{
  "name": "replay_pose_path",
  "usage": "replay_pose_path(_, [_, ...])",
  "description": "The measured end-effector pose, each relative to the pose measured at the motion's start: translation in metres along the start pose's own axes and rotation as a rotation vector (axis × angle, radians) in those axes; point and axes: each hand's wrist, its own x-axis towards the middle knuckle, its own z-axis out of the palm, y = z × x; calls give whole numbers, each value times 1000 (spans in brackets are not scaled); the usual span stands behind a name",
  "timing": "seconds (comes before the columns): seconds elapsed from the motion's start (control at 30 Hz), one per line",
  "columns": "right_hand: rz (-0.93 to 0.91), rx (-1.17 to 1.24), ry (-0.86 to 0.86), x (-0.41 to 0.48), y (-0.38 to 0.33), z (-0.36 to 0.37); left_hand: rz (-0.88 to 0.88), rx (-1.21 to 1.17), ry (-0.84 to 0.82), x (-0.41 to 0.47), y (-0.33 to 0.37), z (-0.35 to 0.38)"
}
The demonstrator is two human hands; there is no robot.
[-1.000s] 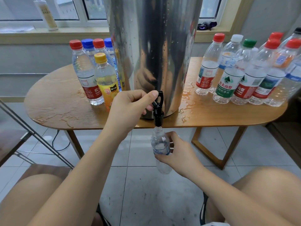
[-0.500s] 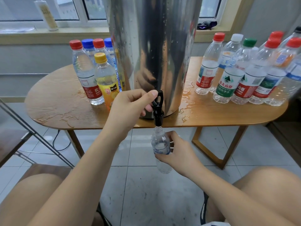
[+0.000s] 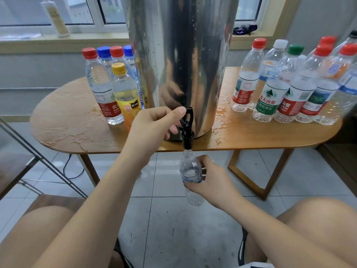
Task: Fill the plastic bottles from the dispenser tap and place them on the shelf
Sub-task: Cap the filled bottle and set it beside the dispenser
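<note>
Oval wood tabletop (image 3: 67,120), wet, with puddles (image 3: 224,126) beside the steel dispenser (image 3: 181,64) at the front-centre edge. Capped bottles upright both sides: left cluster (image 3: 102,88), bigger right cluster (image 3: 270,97).

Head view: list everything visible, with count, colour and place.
dispenser: 1, steel, table centre
tap: 1, black, dispenser's front base
open bottle: 1, clear, mouth under tap
left bottles: 5, red, blue, yellow caps, left of dispenser
right bottles: at least 7, mostly red caps, right of dispenser
table: 1, wooden, wet patches
tall bottle: 1, cream, windowsill left
cloth: 1, dark, windowsill right
left hand: 1, grips tap
right hand: 1, holds open bottle
</note>
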Motion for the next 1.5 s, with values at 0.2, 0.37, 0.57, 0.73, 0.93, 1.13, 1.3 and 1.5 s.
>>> replay_pose_path(0.2, [10,-6,3,1,0,2,2,-5,1,-1,0,0])
replay_pose_path(0.37, [7,-33,4,1,-1,2,1,0,0,-1,0,1])
replay_pose_path(0.57, [4,-43,3,2,-2,3,0,5,2,0,-1,1])
replay_pose_path(0.73, [1,-44,1,2,-2,3,-3,3,2,1,-1,1])
replay_pose_path(0.93, [-3,-45,3,3,-1,4,1,-2,0,1,-2,1])
replay_pose_path(1.13, [-8,-40,12,4,-1,6,4,3,4,1,-3,1])
replay_pose_path(1.3, [-5,-45,11,4,0,6,0,4,6,1,-4,1])
replay_pose_path(1.5, [-12,-52,15,5,1,7,13,5,16,1,-4,1])
